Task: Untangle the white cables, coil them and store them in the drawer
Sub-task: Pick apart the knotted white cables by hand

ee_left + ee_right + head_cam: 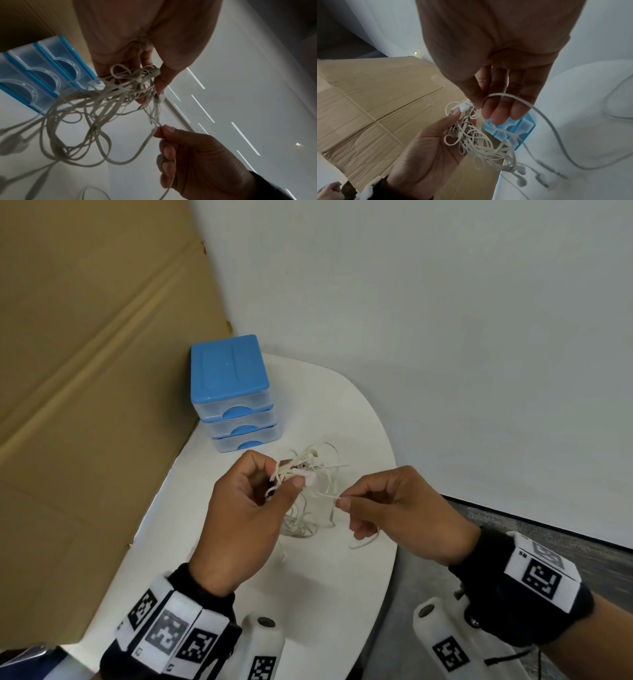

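Note:
A tangle of thin white earphone cables (pixel 308 474) hangs above the white table (pixel 329 583). My left hand (pixel 246 508) grips the knot of the tangled cables (pixel 130 83) between thumb and curled fingers. My right hand (pixel 394 508) pinches one strand (pixel 155 129) just right of the knot, and that strand (pixel 530 106) trails off over the table. Earbuds (pixel 521 174) dangle below the bundle. The blue three-drawer box (pixel 236 395) stands at the table's back left with every drawer closed.
A large cardboard sheet (pixel 85 388) leans along the table's left side. White walls (pixel 445 320) close in behind and to the right. The table's right edge drops to a grey floor (pixel 582 559).

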`<state>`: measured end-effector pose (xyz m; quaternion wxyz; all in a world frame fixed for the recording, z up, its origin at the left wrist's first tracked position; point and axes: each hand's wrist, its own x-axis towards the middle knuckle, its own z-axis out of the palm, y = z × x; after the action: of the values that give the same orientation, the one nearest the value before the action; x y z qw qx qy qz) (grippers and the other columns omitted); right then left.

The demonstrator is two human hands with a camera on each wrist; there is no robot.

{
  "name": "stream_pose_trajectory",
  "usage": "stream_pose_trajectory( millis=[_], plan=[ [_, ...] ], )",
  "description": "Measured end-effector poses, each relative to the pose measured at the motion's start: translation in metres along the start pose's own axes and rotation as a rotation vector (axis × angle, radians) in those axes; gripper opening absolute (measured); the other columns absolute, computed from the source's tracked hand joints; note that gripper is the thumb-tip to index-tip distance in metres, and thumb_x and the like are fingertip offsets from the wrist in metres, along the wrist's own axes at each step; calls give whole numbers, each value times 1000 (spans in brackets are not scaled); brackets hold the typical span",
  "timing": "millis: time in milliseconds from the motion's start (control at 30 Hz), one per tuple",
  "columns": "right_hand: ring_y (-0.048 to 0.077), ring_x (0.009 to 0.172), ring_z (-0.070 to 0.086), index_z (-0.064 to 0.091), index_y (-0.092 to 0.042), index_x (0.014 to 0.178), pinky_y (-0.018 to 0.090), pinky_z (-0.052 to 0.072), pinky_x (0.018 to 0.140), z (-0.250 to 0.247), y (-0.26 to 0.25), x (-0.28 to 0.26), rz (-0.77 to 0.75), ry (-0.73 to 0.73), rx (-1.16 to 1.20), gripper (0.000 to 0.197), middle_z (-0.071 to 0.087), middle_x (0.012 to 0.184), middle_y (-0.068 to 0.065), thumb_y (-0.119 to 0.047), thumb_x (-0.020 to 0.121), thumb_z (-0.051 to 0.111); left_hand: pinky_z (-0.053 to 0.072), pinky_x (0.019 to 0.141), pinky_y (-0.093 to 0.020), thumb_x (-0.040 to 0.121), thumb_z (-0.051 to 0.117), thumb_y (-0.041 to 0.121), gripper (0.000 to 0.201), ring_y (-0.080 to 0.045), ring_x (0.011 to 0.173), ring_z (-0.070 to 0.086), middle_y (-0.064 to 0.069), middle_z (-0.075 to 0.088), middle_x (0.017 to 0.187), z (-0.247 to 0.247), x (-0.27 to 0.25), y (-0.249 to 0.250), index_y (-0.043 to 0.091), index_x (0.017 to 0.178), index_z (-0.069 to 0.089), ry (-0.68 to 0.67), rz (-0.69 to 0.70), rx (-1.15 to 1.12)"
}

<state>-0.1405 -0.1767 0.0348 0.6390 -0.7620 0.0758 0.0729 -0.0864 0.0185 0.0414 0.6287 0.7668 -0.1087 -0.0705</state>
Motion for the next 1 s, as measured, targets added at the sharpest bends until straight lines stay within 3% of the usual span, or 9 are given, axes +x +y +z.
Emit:
stream_pose_trajectory(
  millis=[100,267,367,467,600,667,800,900,1000],
  plan=[
    [26,56,65,70,-7,101,46,57,68,4,-4,-2,86,-31,40,12,69,64,14,-7,89,68,56,67,-19,83,68,12,15,-10,85,73,5,77,92,4,-4,2,2,83,57,-73,21,-52],
    [24,54,65,57,-17,120,53,57,72,6,-6,-2,99,26,40,34,71,66,14,-9,90,68,56,70,-19,80,67,17,19,-10,92,72,9,77,97,6,-6,3,2,83,57,-85,18,-100],
    [23,53,64,59,-17,121,49,56,69,5,-7,-1,96,33,37,34,71,67,13,-9,90,68,56,71,-19,77,65,20,19,-10,94,72,7,77,99,7,-6,6,4,83,58,-91,0,-174],
    [23,54,63,64,-16,115,43,54,67,4,-8,-1,96,10,50,26,71,67,12,-9,90,67,55,70,-17,86,60,6,5,-10,97,72,4,77,103,8,-5,9,7,82,57,-103,-13,-243],
    [23,53,61,69,-9,101,37,50,62,4,-7,0,85,4,98,11,70,64,11,-8,90,67,54,64,-15,90,54,-1,4,-11,88,74,1,78,99,8,-5,12,-1,86,54,-120,-43,-319],
    [24,53,61,68,-11,104,35,49,61,4,-6,0,69,-2,114,14,71,66,11,-8,91,66,54,66,-15,90,54,-1,2,-11,91,73,1,78,99,8,-5,11,-1,88,54,-133,-41,-314],
    [23,54,60,63,-19,116,28,51,58,5,-7,-4,58,-212,134,24,73,75,15,-8,94,61,54,68,-17,82,57,11,14,-13,91,73,-3,78,96,7,-6,13,-2,88,54,-166,-31,-359],
    [20,49,56,68,-22,98,24,49,57,5,-9,-7,42,-352,184,20,70,72,13,-6,97,57,55,66,-19,76,58,16,19,-16,83,74,-6,77,89,6,-8,16,0,86,53,-183,-24,-385],
    [21,47,55,66,-5,95,26,49,52,6,-13,-7,33,-247,205,8,68,68,14,-4,95,58,55,68,-21,78,59,16,21,-18,83,73,-9,76,91,4,-5,14,-2,87,52,-133,24,-361]
  ],
)
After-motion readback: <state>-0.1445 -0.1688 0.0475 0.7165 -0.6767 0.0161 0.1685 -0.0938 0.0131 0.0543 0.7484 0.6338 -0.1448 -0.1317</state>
